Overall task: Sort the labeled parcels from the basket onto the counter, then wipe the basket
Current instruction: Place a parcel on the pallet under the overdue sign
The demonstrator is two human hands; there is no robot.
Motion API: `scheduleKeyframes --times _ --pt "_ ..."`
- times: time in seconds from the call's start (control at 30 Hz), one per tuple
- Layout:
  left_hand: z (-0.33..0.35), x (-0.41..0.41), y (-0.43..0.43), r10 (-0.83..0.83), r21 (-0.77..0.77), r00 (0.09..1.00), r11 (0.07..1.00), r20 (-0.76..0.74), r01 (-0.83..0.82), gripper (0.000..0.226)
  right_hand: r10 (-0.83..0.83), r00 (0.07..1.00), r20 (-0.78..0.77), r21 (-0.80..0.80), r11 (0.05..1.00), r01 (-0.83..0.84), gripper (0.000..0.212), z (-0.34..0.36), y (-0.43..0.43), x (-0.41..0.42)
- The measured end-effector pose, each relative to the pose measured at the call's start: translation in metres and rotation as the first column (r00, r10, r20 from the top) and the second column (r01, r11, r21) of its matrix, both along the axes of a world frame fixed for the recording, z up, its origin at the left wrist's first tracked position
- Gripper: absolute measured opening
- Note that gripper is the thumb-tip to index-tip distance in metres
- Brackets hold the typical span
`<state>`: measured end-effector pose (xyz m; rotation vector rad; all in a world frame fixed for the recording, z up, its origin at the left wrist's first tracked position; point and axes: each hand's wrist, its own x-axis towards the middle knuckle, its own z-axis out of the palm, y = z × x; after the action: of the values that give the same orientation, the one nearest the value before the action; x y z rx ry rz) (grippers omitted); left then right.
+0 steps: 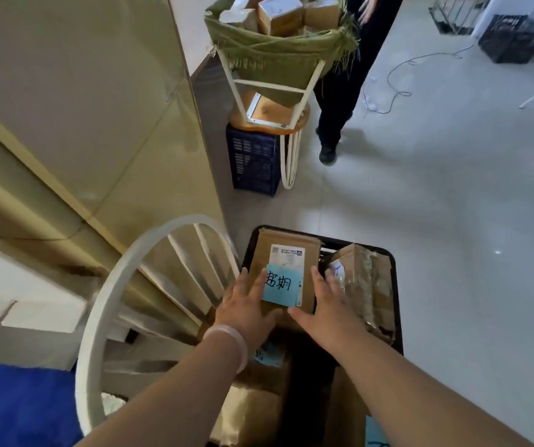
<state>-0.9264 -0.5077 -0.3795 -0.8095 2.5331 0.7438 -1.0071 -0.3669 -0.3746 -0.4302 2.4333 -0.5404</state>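
- Hiding most of the black basket (pixel 395 285): other parcels (pixel 367 285) and forearms (pixel 404 385).
- The labeled parcel (pixel 267 250) lies in it, long axis pointing away.
- Pressing its sides, fingers straight: left hand (pixel 246 306) and right hand (pixel 328 306).

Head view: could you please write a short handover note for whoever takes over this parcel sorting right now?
Left hand: fingers straight, pressed on the left side of the blue-noted parcel.
Right hand: fingers straight, pressed on its right side.
That parcel lies in the black basket, beside a taped parcel; more parcels lie nearer the camera.
Done: no sorted parcel shows in this view.
Left: lift this parcel to the counter, sort the others, then wipe the basket.
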Motion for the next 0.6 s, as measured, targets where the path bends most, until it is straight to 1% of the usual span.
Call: scheduleKeyframes --times 0.1,0.2,0.3,0.37,0.43,0.6 --pt "-0.018 -0.01 -0.006 -0.02 0.033 1.0 0.999 -0.005 0.02 0.085 -0.04 0.999 0.011 0.001 0.999 0.04 0.097 -0.019 -0.012 -0.007" --pt "-0.032 -0.014 -0.01 -0.028 -0.001 1.0 1.0 -0.006 0.028 0.088 -0.09 0.995 0.04 -0.014 0.996 0.091 0.096 -0.031 -0.019 -0.013" --pt "-0.04 -0.017 -0.015 -0.024 -0.053 1.0 0.998 -0.002 0.024 0.092 -0.147 0.984 0.103 -0.033 0.988 0.151 0.096 -0.045 -0.024 -0.018" --pt "-0.045 -0.019 -0.02 -0.035 -0.082 0.999 0.996 0.034 0.038 0.095 -0.164 0.973 0.162 -0.051 0.983 0.174 0.098 -0.055 -0.027 -0.018" --pt "-0.05 -0.019 -0.024 -0.049 -0.076 0.997 0.996 0.063 0.054 0.096 -0.173 0.963 0.206 -0.077 0.978 0.192 0.101 -0.061 -0.029 -0.016" --pt "-0.054 -0.016 -0.025 -0.065 -0.059 0.998 0.996 0.004 0.065 0.095 -0.196 0.957 0.214 -0.141 0.963 0.229 0.102 -0.062 -0.03 -0.013"
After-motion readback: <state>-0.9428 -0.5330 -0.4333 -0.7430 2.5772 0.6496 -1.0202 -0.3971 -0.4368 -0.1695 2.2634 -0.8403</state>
